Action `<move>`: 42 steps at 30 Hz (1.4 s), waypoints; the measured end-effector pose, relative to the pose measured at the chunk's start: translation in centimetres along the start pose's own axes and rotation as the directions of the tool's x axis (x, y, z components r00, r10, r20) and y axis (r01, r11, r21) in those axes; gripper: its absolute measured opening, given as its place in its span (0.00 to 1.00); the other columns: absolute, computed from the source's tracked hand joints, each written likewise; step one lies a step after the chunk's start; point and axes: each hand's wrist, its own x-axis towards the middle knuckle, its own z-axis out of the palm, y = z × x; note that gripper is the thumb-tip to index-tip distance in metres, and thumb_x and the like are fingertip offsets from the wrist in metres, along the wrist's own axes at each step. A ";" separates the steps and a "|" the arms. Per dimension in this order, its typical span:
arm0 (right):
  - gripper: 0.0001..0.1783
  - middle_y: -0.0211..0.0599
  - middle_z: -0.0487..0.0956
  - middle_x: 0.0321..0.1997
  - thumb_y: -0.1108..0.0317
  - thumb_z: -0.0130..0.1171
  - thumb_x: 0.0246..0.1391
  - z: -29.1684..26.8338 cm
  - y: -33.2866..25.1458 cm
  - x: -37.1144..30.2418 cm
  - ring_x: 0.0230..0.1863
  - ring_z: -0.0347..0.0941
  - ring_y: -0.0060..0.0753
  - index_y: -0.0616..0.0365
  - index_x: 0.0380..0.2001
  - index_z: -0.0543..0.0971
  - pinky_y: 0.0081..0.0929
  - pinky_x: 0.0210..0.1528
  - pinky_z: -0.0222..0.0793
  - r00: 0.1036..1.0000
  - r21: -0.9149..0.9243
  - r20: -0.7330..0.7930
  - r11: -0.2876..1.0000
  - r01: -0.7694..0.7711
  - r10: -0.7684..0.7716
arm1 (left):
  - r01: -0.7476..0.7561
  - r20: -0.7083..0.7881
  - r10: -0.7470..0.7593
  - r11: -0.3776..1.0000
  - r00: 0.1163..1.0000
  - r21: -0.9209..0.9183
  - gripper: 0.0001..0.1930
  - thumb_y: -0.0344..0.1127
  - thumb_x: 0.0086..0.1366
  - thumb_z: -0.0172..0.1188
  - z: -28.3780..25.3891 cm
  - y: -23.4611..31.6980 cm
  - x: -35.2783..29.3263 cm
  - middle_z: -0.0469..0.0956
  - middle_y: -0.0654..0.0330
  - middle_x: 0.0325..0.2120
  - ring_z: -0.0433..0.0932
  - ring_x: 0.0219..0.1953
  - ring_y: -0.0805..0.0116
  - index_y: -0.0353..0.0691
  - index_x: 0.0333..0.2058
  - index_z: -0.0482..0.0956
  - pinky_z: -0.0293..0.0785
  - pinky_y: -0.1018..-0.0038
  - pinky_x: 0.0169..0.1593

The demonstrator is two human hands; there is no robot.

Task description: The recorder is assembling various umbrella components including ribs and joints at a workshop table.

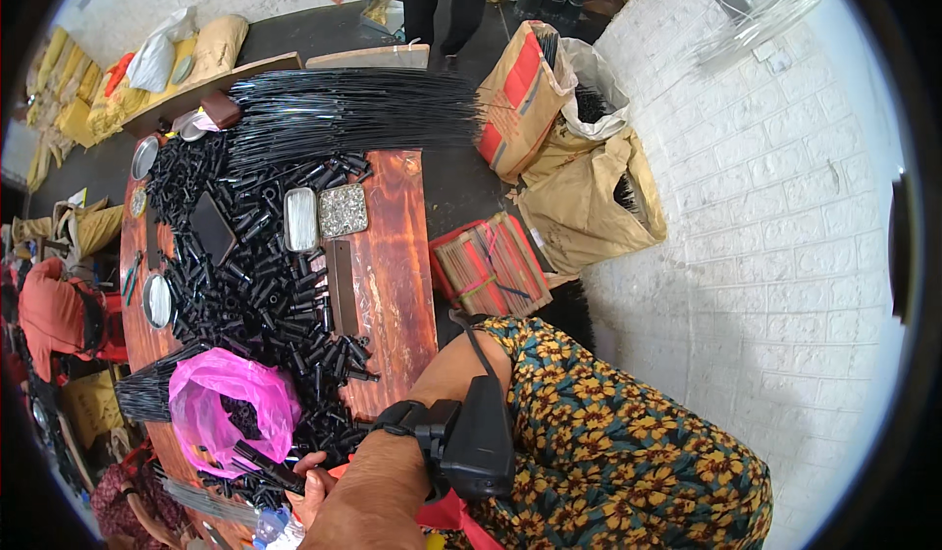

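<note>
My right arm reaches in from the right, out of a flowered sleeve, with a black strapped device [476,442] at the wrist. At the lower left, my right hand [339,501] has its fingers closed on a few dark tube-shaped plastic pieces [267,468]. They are beside the mouth of a pink plastic bag [201,393], which contains more small black parts. A large heap of short black plastic pieces [265,295] covers much of the brown wooden table [397,305]. My left hand does not show.
A bundle of long thin black rods [353,108] crosses the far end. Metal tins [301,218] and a tray of small shiny parts [342,209] stand amid the heap. Right of the table are a red crate [491,265] and open sacks [589,202]. Another person [446,10] stands beyond.
</note>
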 end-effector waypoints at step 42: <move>0.13 0.32 0.75 0.22 0.68 0.70 0.43 4.8 8.5 0.8 0.24 0.70 0.21 0.64 0.27 0.77 0.24 0.25 0.65 0.902 0.059 0.300 0.938 -0.343 0.311 | 0.018 0.206 0.013 0.989 0.979 -0.150 0.18 0.55 0.64 0.53 3.9 10.5 -1.5 0.67 0.65 0.19 0.66 0.18 0.76 0.45 0.38 0.72 0.65 0.76 0.20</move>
